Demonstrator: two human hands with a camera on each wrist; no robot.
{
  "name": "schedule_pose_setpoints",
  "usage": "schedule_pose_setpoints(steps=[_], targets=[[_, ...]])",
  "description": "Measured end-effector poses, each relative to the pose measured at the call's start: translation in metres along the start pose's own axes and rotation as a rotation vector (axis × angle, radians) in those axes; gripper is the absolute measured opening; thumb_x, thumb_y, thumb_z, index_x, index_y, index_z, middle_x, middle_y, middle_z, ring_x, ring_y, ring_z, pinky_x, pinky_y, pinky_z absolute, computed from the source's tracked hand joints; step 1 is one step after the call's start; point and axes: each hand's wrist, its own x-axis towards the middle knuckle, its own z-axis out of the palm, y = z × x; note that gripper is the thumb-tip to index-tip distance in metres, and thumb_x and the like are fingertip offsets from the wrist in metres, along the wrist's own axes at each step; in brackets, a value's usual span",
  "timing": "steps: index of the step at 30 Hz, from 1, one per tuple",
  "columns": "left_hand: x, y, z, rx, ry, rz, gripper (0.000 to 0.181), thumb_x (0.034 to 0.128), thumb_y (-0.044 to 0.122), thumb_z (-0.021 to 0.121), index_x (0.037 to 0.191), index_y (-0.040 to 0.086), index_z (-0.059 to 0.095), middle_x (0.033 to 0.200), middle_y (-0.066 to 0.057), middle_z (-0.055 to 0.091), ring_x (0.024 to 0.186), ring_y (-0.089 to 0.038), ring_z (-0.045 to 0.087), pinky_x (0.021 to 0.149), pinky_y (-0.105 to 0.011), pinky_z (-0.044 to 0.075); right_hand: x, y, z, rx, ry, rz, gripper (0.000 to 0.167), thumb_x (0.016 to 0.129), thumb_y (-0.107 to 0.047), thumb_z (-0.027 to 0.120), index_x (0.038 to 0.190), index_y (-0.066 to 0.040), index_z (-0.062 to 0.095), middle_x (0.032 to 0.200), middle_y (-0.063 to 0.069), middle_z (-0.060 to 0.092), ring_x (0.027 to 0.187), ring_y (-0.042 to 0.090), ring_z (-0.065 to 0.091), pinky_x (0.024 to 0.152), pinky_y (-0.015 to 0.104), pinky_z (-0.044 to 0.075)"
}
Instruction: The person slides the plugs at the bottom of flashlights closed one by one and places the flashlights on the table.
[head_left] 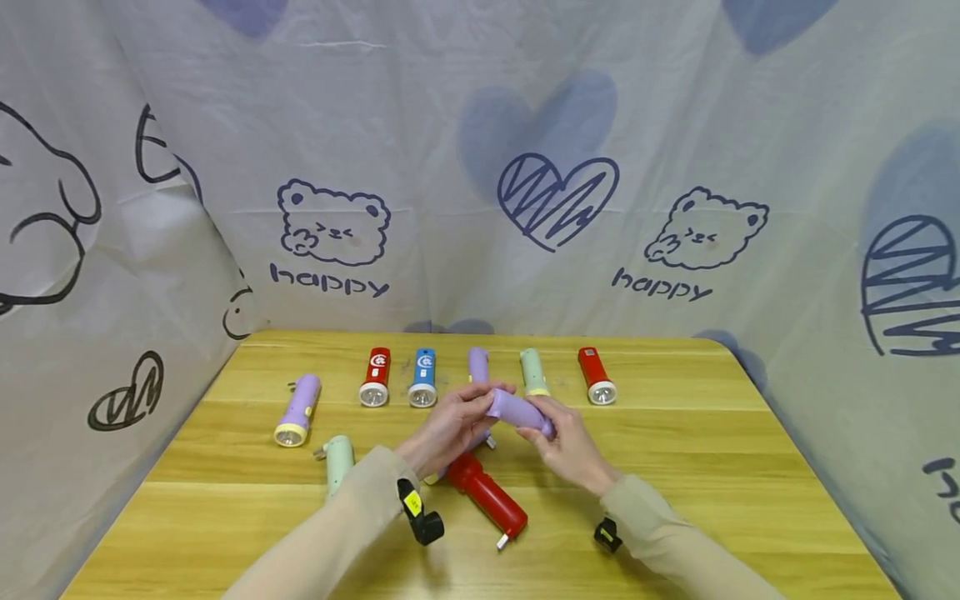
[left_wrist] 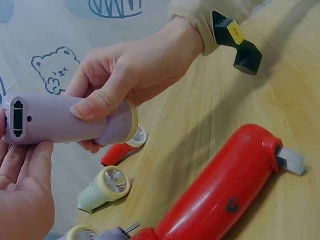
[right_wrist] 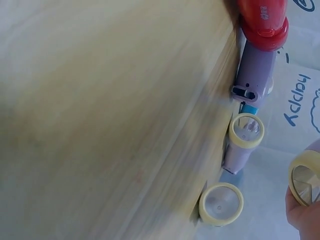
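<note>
Both hands hold a light purple flashlight (head_left: 520, 412) above the middle of the table. My left hand (head_left: 450, 425) pinches its tail end, where a dark slot shows in the left wrist view. My right hand (head_left: 573, 442) grips it near the yellow-rimmed head, thumb along the body (left_wrist: 130, 70). Below the hands lies a large red flashlight (head_left: 491, 497), its metal plug prongs sticking out. Another purple flashlight with prongs out lies beside it, mostly hidden by my left hand in the head view; its slotted end (right_wrist: 255, 72) appears in the right wrist view.
At the back stand or lie a red flashlight (head_left: 377, 377), a blue one (head_left: 423, 377), a purple one (head_left: 477, 364), a green one (head_left: 533, 371) and another red one (head_left: 596, 375). To the left are a purple flashlight (head_left: 302, 404) and a green one (head_left: 340, 460), prongs out.
</note>
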Motion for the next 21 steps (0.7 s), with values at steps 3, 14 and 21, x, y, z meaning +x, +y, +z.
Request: schedule_pose_setpoints(steps=[3,14,21], targets=[[0.000,-0.001,0.001,0.029,0.011,0.008,0.040,0.1059,0.014,0.050,0.142,-0.002,0.051,0.142,-0.012,0.061,0.114,-0.006,0.063,0.095,-0.018,0.055,-0.001,-0.001,-0.002,-0.003,-0.016,0.016,0.042,0.089,-0.005,0.074,0.128,0.004,0.062,0.124,0.022,0.069,0.109,0.036,0.068,0.094,0.052,0.057],[0.001,-0.003,0.004,0.103,0.053,0.040,0.041,0.1061,0.016,0.050,0.142,-0.003,0.051,0.145,-0.019,0.058,0.106,-0.004,0.063,0.090,-0.015,0.055,-0.001,-0.003,-0.008,-0.044,-0.077,0.050,0.038,0.090,-0.013,0.075,0.125,-0.001,0.064,0.118,0.017,0.071,0.101,0.028,0.069,0.088,0.044,0.058],[0.002,-0.001,0.004,0.148,0.036,0.062,0.039,0.1070,0.016,0.048,0.140,-0.003,0.053,0.144,-0.021,0.057,0.106,-0.004,0.062,0.090,-0.016,0.055,0.002,-0.002,-0.015,-0.017,-0.136,0.053,0.036,0.090,-0.016,0.076,0.121,-0.002,0.066,0.111,0.014,0.073,0.094,0.018,0.066,0.081,0.030,0.056]])
